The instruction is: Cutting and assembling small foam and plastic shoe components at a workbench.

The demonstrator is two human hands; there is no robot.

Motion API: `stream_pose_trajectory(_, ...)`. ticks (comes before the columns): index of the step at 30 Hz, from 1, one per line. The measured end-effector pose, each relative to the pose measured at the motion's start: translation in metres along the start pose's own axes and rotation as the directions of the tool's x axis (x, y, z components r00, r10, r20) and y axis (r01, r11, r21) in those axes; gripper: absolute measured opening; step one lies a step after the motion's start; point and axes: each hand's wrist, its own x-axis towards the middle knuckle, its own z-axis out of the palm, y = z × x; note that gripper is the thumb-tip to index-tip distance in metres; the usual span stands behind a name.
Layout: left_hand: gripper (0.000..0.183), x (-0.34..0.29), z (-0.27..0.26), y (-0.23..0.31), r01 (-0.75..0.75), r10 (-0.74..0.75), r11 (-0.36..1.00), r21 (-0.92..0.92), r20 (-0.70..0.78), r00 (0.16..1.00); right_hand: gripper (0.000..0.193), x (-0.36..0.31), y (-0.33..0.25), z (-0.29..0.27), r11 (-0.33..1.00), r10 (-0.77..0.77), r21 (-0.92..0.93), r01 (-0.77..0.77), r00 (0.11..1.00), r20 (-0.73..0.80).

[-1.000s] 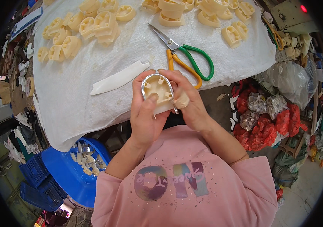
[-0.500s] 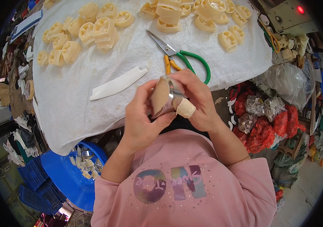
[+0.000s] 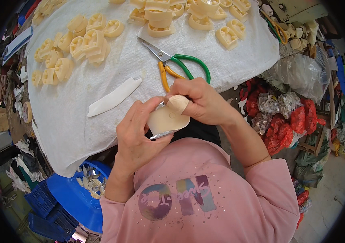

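Observation:
My left hand (image 3: 134, 127) is wrapped round a cream plastic piece that looks like a shoe heel (image 3: 165, 121), with shiny silver covering along its lower edge. My right hand (image 3: 200, 99) pinches at its upper rim, the thumb bound in cream tape; whether the fingertips hold a strip of the silver covering is hidden. Just beyond my hands, scissors (image 3: 162, 55) with green handles lie with a yellow-handled tool (image 3: 163, 79) partly under them. A curved white strip (image 3: 113, 98) rests to the left.
Several groups of similar cream heels (image 3: 93, 46) stand along the far side of the white cloth-covered table (image 3: 71, 125). Below its near left edge is a blue basin (image 3: 73, 198) with scraps. Red plastic bags (image 3: 279, 133) and clear bags crowd the floor at right.
The heel has been turned so its cream face shows, where silver faced up before. My right hand has shifted to its upper rim. The whole view has swung a little.

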Motion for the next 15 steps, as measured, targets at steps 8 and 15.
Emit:
stream_pose_trajectory(8, 0.059, 0.0, 0.013, -0.006, -0.047, 0.051, 0.998, 0.03, -0.159, 0.986, 0.026, -0.008, 0.009, 0.015, 0.939, 0.136, 0.336, -0.076, 0.978, -0.159)
stream_pose_trajectory(15, 0.06, -0.003, 0.025, 0.006, 0.021, 0.013, 0.988, 0.151, -0.219, 0.976, 0.025, -0.009, 0.0, 0.032, 0.973, 0.043, 0.229, 0.038, 0.941, -0.336)
